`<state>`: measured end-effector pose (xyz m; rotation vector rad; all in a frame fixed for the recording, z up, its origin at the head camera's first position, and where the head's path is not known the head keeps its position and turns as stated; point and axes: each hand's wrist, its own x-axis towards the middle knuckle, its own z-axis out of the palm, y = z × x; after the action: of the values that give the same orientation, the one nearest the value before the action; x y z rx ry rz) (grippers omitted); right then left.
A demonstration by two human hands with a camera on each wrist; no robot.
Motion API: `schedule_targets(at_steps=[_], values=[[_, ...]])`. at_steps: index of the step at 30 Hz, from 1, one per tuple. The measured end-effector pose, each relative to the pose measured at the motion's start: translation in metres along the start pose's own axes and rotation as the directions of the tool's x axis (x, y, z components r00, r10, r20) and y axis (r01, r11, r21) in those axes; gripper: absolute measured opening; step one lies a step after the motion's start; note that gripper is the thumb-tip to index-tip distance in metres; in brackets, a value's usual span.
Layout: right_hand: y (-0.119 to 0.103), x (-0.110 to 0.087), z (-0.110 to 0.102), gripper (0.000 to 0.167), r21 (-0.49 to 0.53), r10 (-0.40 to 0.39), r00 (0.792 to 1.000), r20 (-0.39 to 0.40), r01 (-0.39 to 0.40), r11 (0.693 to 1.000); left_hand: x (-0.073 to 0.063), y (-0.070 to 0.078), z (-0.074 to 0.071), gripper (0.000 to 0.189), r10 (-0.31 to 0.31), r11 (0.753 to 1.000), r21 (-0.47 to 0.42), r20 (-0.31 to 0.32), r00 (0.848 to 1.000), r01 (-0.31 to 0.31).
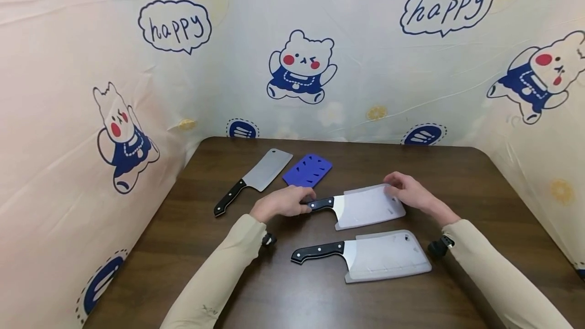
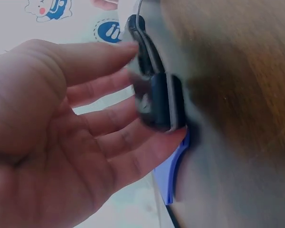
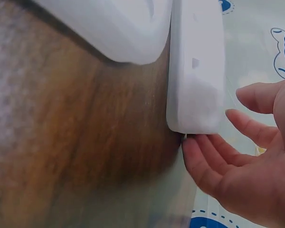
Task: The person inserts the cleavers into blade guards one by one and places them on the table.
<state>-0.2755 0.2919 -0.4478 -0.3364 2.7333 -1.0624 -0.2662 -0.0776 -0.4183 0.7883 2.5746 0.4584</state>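
Fingers (image 2: 137,154) of the left hand (image 1: 284,201): loosely curved, thumb to one side and the others to the far side of the black handle's end, holding it lightly; the firmness of the hold cannot be told.
Right hand (image 1: 409,192): fingers relaxed and spread, thumb away from the cover, lower fingertips touching the cover's end in the right wrist view.
Upper cleaver (image 1: 339,207): right of centre, flat, handle to the left, blade in a white cover (image 1: 372,208).
Worktop (image 1: 448,176): far edge crosses mid-frame against the cloth (image 1: 365,65); side edges slant out to the lower corners.
Room: brown wood shows between the lower cleaver and the frame's bottom, and from the right hand out to the right edge.
Lower cleaver (image 1: 350,254): lower centre, just below the upper one, roughly parallel, its blade also in a white cover; the nearest obstacle on that side.
Blue cover (image 1: 307,170): above the left hand, flat, with dark slots; it lies close beyond the handle.
Bare cleaver (image 1: 261,174): left of the blue cover, near it, handle slanting to lower left, blade to upper right.
Wrist devices: black, one at the left sleeve (image 1: 233,253), one at the right sleeve (image 1: 493,268).
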Motion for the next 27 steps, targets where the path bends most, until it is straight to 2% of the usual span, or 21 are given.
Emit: schedule_targets(at_steps=[8,14,18,23,27], values=[[-0.015,0.006,0.005,0.031,-0.043,-0.018,1.0,-0.025,0.016,0.999,-0.012,-0.011,-0.01,0.036,0.036,0.998,-0.041,-0.057,0.998,-0.039],[-0.034,0.015,0.013,0.027,-0.087,-0.082,0.996,-0.045,0.078,0.993,-0.026,-0.025,-0.023,0.036,0.014,0.995,-0.102,-0.076,0.997,-0.022],[-0.045,0.023,0.018,0.024,-0.117,-0.129,0.991,-0.044,0.123,0.985,-0.037,-0.039,-0.033,0.033,0.003,0.993,-0.113,-0.105,0.994,-0.015],[-0.056,0.032,0.024,0.029,-0.138,-0.151,0.988,-0.013,0.148,0.979,-0.052,-0.053,-0.043,0.035,-0.046,0.991,-0.134,-0.125,0.991,0.029],[-0.065,0.042,0.031,0.041,-0.201,-0.175,0.983,0.058,0.183,0.962,-0.062,-0.062,-0.049,0.039,-0.111,0.984,-0.156,-0.13,0.985,0.091]])
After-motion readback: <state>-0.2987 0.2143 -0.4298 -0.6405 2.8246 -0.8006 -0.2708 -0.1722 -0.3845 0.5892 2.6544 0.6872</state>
